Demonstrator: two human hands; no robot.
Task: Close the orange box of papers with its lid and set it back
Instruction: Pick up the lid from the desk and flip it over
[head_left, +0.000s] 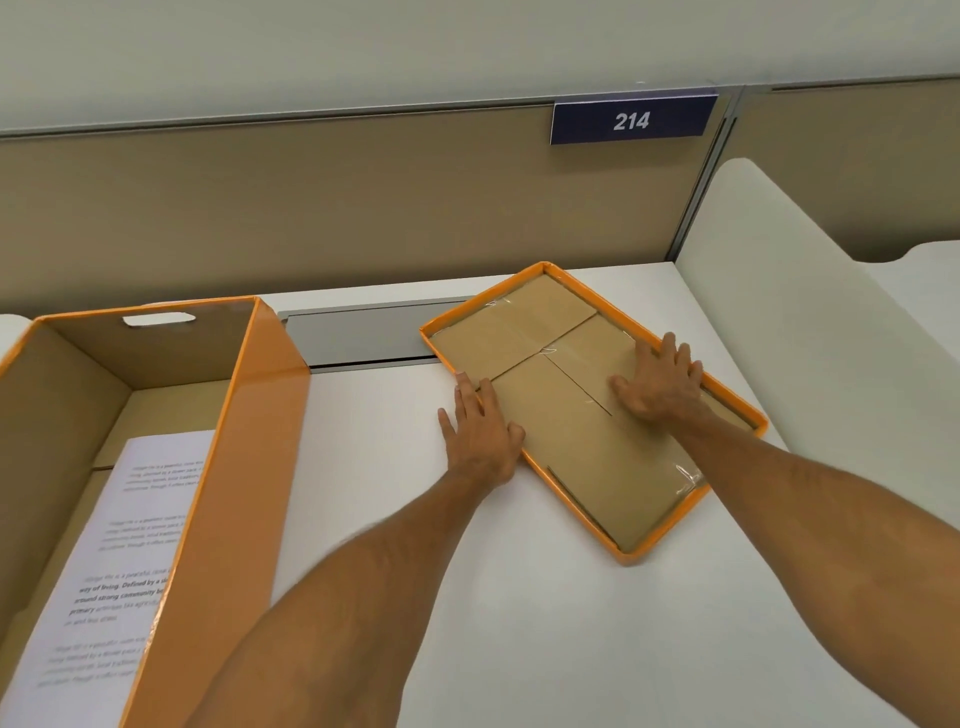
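Lid pickup under way: shallow orange cardboard lid (582, 415) lies upside down right of the open orange cardboard box of printed papers (156, 467), left hand (480, 431) and right hand (657, 384) spread flat on its edges, neither clasping yet; next likely grasp, flip, carry left.

White desk (519, 623), tan partition (311, 208) with blue "214" sign (631, 120), perhaps a cable slot (363, 332).

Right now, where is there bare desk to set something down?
Bare desk lies in front, between the orange box and the upturned lid, and right of the lid. Both hands, left and right, crowd the lid.
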